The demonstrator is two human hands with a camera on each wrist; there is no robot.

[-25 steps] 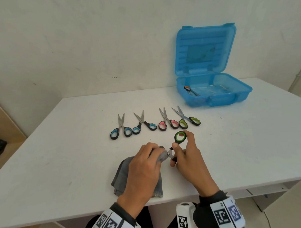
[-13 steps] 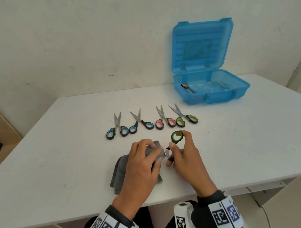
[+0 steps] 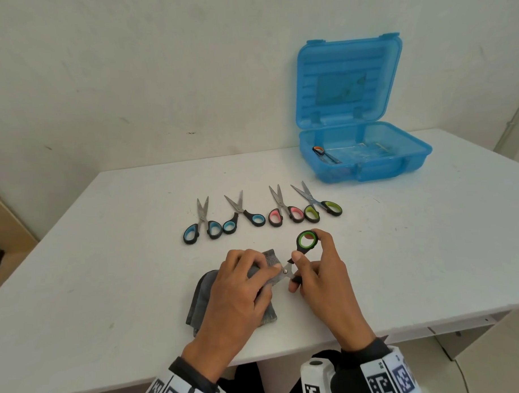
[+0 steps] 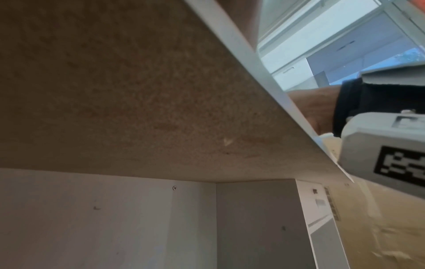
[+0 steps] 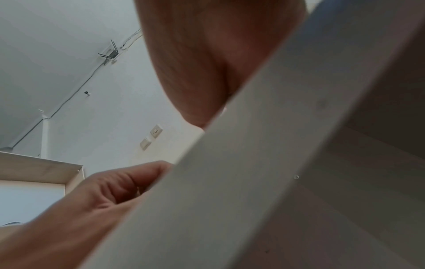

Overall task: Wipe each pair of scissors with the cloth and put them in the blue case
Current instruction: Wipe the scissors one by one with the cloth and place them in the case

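In the head view my right hand (image 3: 310,262) pinches the black handle of green-ringed scissors (image 3: 305,243) near the table's front. My left hand (image 3: 249,273) grips a fold of the grey cloth (image 3: 203,298) round their blades, which are hidden apart from the pivot screw. Four more scissors lie in a row behind: two with blue handles (image 3: 205,224) (image 3: 242,216), one pink (image 3: 282,211), one lime green (image 3: 319,204). The blue case (image 3: 366,160) stands open at the back right with orange-handled scissors (image 3: 323,153) inside. Both wrist views look under the table edge.
The white table (image 3: 107,260) ends at a front edge close to my wrists. The case lid (image 3: 348,81) stands upright against the wall. A wooden piece of furniture (image 3: 6,222) sits past the table's left side.
My left hand with the cloth has shifted slightly along the blades toward the pivot. The right hand keeps the same hold on the handle. The head view has dipped a little.
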